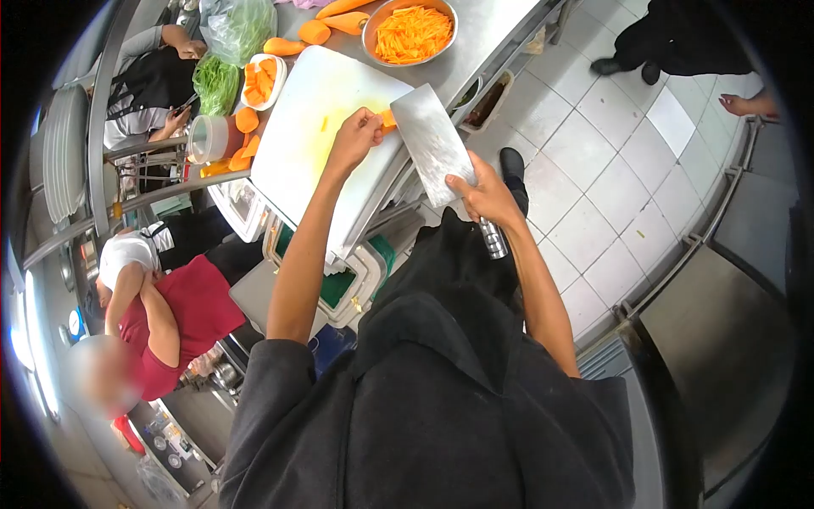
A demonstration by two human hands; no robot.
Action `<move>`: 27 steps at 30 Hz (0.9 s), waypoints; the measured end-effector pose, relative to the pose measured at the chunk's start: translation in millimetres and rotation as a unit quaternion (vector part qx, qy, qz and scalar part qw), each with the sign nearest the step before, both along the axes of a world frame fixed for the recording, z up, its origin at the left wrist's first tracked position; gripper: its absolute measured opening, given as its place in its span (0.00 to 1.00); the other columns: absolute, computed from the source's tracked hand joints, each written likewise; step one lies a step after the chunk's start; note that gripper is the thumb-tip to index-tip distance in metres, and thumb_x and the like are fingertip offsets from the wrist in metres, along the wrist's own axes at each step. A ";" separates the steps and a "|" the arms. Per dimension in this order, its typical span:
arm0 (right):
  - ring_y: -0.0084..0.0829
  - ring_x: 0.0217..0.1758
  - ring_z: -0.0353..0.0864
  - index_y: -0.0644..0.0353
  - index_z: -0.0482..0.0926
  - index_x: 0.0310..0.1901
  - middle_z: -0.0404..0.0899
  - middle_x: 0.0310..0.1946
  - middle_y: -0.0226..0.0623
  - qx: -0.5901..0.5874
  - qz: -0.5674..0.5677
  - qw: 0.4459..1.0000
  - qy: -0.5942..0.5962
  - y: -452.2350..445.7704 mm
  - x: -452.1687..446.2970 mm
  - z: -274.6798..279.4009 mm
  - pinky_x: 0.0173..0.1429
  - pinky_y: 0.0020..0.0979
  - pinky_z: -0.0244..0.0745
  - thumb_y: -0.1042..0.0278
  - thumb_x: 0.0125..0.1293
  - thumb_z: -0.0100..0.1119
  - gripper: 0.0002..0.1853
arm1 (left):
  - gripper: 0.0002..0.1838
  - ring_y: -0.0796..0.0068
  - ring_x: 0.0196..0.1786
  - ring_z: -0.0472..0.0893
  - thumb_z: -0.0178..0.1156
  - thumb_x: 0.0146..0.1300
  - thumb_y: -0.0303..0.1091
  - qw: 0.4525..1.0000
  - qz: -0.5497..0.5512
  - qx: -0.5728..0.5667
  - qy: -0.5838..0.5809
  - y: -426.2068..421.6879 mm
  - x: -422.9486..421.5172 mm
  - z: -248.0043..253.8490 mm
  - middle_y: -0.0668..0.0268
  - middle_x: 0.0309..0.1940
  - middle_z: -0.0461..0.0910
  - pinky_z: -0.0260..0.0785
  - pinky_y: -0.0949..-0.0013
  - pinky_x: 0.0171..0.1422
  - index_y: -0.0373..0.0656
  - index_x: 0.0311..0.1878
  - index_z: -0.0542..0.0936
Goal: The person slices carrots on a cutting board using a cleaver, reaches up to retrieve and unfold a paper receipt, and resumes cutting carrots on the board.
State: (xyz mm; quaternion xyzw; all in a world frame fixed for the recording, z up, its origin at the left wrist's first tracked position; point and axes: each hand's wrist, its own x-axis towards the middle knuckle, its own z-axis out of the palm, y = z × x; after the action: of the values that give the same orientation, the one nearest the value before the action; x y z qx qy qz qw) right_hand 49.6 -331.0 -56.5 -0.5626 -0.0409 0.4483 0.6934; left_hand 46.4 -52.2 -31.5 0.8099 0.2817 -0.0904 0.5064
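My right hand (485, 193) is closed round a broad cleaver (430, 140), its thumb on the flat of the blade and the metal handle (493, 238) sticking out below. My left hand (356, 140) has its fingers curled at the edge of an orange carrot piece (388, 120), over the white cutting board (297, 110). The cleaver's blade is beside that piece and hides part of it. A small carrot scrap (325, 124) lies on the yellow-stained middle of the board.
Beyond the board stand a metal bowl of shredded carrot (414, 36), whole carrots (343, 21), a white dish of carrot chunks (261, 81) and bagged greens (237, 25). A plastic tub (209, 138) is at the left. Below are lidded bins (339, 288). Other people stand left and upper right.
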 end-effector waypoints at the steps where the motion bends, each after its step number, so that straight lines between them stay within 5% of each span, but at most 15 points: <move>1: 0.20 0.10 0.64 0.60 0.64 0.67 0.74 0.22 0.33 0.007 0.006 1.000 0.005 -0.6 1.9 0.4 0.15 0.27 0.59 0.70 0.71 0.59 0.26 | 0.12 0.78 0.31 0.77 0.55 0.72 0.37 1.000 0.003 -0.010 0.001 0.4 0.7 -0.8 0.66 0.26 0.77 0.72 0.72 0.41 0.38 0.35 0.75; 18: 0.20 0.12 0.63 0.63 0.61 0.71 0.73 0.21 0.32 -0.056 0.072 0.994 -0.059 -5.1 32.7 13.5 0.16 0.27 0.60 0.67 0.70 0.62 0.31 | 0.11 0.78 0.29 0.75 0.55 0.71 0.34 1.000 -0.010 -0.022 0.003 0.7 3.4 2.9 0.66 0.25 0.77 0.70 0.73 0.39 0.39 0.33 0.73; 27: 0.27 0.14 0.71 0.66 0.67 0.63 0.79 0.26 0.43 -0.095 0.095 0.984 -0.118 3.4 37.7 32.1 0.19 0.34 0.66 0.67 0.70 0.59 0.23 | 0.09 0.80 0.33 0.76 0.54 0.73 0.35 0.999 -0.034 -0.021 0.023 8.4 3.2 -4.8 0.68 0.29 0.76 0.72 0.75 0.42 0.41 0.37 0.74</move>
State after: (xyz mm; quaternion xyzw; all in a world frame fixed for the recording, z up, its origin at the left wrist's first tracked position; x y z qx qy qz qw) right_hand 87.2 -327.6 -24.4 -0.6682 -0.1336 0.4446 0.5814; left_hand 49.5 -43.8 -36.2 0.8059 0.2632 -0.1323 0.5136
